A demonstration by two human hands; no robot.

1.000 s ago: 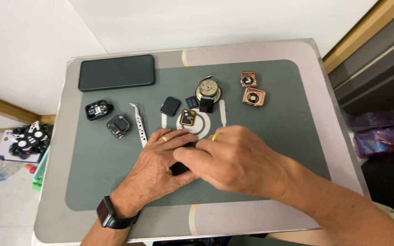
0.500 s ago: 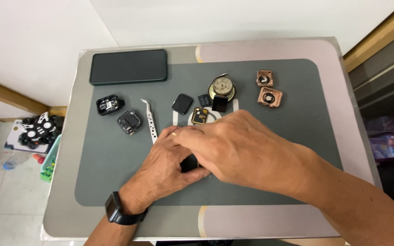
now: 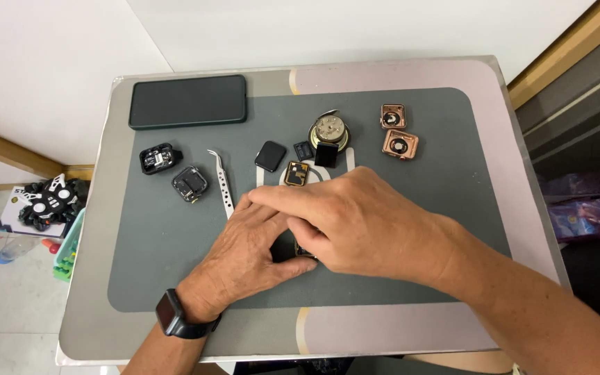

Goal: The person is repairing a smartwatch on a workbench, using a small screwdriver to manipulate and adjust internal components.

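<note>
Near the middle of the counter: I see both hands meet on the grey mat (image 3: 175, 264), over a small dark part (image 3: 292, 248).
Left hand (image 3: 244, 257): it lies flat, thumb under the part; a dark watch sits on its wrist.
Right hand (image 3: 362, 222): it covers the part from above, fingers (image 3: 279, 198) curled down over the left hand.
Grip: fingers of both hands close on the dark part; I see little of it.
Toward the far edge: a gold-rimmed watch body (image 3: 296, 173), a black square screen (image 3: 270, 155), a round metal case (image 3: 328, 130), two copper-coloured housings (image 3: 397, 135).
Far left corner: a dark phone (image 3: 187, 101).
Left of the hands: tweezers (image 3: 222, 187), two small black modules (image 3: 175, 172).
</note>
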